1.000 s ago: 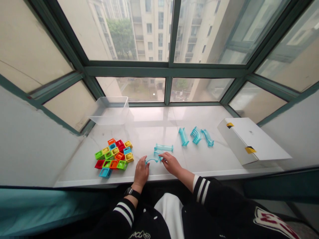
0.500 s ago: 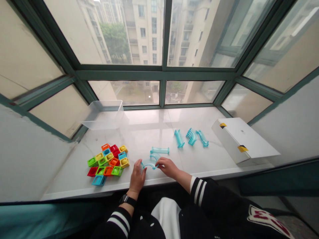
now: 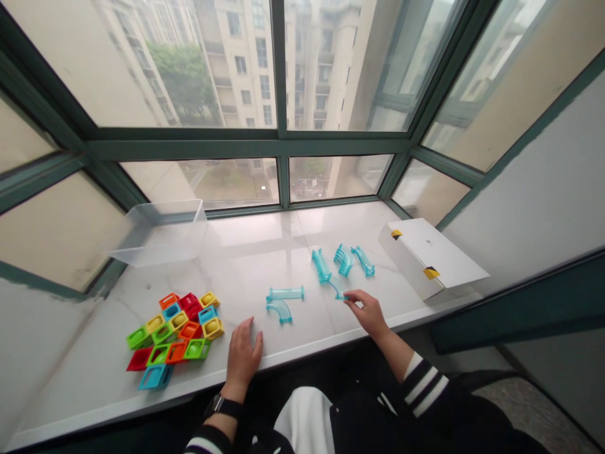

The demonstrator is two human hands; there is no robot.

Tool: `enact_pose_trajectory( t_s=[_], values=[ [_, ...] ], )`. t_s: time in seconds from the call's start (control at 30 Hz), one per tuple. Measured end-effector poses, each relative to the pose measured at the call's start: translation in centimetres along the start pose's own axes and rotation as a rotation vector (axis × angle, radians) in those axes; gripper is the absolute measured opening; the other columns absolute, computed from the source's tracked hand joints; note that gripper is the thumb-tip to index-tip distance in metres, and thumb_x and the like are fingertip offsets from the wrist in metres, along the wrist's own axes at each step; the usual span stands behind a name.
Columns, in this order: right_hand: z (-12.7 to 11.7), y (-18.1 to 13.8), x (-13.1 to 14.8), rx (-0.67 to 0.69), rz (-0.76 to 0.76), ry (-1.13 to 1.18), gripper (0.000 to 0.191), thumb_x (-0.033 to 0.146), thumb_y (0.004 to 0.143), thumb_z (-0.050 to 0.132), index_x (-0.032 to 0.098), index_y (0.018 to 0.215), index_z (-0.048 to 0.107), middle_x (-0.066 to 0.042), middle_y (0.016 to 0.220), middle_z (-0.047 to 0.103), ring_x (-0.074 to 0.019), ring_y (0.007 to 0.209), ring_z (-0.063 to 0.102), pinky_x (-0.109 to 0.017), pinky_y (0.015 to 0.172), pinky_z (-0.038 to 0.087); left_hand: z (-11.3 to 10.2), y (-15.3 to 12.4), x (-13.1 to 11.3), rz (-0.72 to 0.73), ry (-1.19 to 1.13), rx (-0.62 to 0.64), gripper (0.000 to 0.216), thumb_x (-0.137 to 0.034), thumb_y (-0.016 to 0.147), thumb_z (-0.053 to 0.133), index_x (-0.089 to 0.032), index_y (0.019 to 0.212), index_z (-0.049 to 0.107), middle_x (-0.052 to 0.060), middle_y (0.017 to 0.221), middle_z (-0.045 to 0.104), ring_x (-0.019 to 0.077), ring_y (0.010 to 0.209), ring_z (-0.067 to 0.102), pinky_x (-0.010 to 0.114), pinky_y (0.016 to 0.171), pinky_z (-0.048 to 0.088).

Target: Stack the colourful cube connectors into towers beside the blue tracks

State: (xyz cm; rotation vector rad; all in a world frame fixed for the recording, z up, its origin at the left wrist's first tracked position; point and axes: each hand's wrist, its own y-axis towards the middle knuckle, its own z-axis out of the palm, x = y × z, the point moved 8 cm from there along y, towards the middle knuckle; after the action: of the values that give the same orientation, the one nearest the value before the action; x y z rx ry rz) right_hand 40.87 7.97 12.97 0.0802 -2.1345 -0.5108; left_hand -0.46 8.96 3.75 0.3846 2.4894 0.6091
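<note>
Pinched in my right hand [image 3: 366, 310] is a clear blue curved track piece [image 3: 336, 288], held low over the ledge near a stack of straight track pieces [image 3: 321, 265]. My left hand [image 3: 244, 352] rests on the ledge with its fingers apart and nothing in them. To its right lie another curved track piece [image 3: 280, 309] and a straight track piece [image 3: 287, 293], close together. Beyond my right hand stand a stack of curved track pieces [image 3: 343, 259] and another blue track piece [image 3: 363, 261]. Left of my left hand is a group of coloured plastic blocks [image 3: 176, 334].
A clear plastic bin [image 3: 165, 252] stands at the back left by the window. At the right end, a white box [image 3: 432, 255] with yellow-and-black tabs sits against the wall. The white ledge [image 3: 302, 343] ends at a front edge close to my body.
My right hand has moved right with the curved track piece, toward the stack of straight ones. My left hand has let go of that piece. The view has shifted to the right.
</note>
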Motion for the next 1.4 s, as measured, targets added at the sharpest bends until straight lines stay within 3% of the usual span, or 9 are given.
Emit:
enact_pose_trajectory(
  t_s=[0.17, 0.33, 0.73, 1.0, 1.4],
  values=[
    [-5.9, 2.4, -2.0, -0.161, -0.002, -0.151, 0.023, 0.045, 0.096, 0.069, 0.024, 0.101, 0.077, -0.007, 0.096, 0.077, -0.0232, 0.082, 0.071, -0.039, 0.084, 0.059, 0.2, 0.2, 0.1, 0.006, 0.016, 0.016, 0.041, -0.033, 0.099, 0.052, -0.02, 0.138, 0.053, 0.015, 0.126, 0.067, 0.0345, 0.12, 0.065, 0.057, 0.108, 0.053],
    [-7.8, 5.9, -2.6, -0.221, -0.088, -0.248, 0.021, 0.042, 0.096, 0.068, 0.023, 0.096, 0.075, -0.007, 0.094, 0.074, -0.0238, 0.085, 0.068, -0.04, 0.086, 0.056, 0.1, 0.3, 0.1, 0.01, 0.028, 0.021, 0.039, -0.032, 0.099, 0.053, -0.019, 0.136, 0.055, 0.015, 0.124, 0.069, 0.0336, 0.118, 0.066, 0.056, 0.107, 0.054],
    [-3.7, 11.2, -7.5, -0.138, -0.028, -0.334, 0.018, 0.036, 0.093, 0.065, 0.022, 0.088, 0.076, -0.008, 0.092, 0.075, -0.023, 0.081, 0.067, -0.037, 0.084, 0.053, 0.0, 0.6, -0.1, -0.044, 0.001, 0.086, 0.032, -0.03, 0.098, 0.052, -0.019, 0.126, 0.064, 0.014, 0.125, 0.069, 0.0314, 0.12, 0.065, 0.053, 0.11, 0.051],
    [-1.6, 11.3, -7.9, -0.086, -0.057, -0.381, 0.017, 0.032, 0.095, 0.063, 0.023, 0.087, 0.076, -0.007, 0.092, 0.074, -0.0243, 0.085, 0.068, -0.037, 0.086, 0.053, 0.0, 0.5, -0.1, -0.068, -0.012, 0.117, 0.027, -0.029, 0.097, 0.055, -0.021, 0.119, 0.069, 0.014, 0.126, 0.068, 0.0316, 0.12, 0.063, 0.052, 0.109, 0.051],
    [-1.1, 10.8, -8.6, -0.074, -0.032, -0.416, 0.017, 0.031, 0.095, 0.06, 0.022, 0.093, 0.075, -0.009, 0.096, 0.074, -0.0239, 0.082, 0.067, -0.037, 0.083, 0.053, 0.1, 0.3, 0.1, -0.078, -0.003, 0.117, 0.026, -0.025, 0.095, 0.056, -0.022, 0.117, 0.071, 0.013, 0.127, 0.068, 0.0316, 0.121, 0.064, 0.052, 0.109, 0.053]
  ],
)
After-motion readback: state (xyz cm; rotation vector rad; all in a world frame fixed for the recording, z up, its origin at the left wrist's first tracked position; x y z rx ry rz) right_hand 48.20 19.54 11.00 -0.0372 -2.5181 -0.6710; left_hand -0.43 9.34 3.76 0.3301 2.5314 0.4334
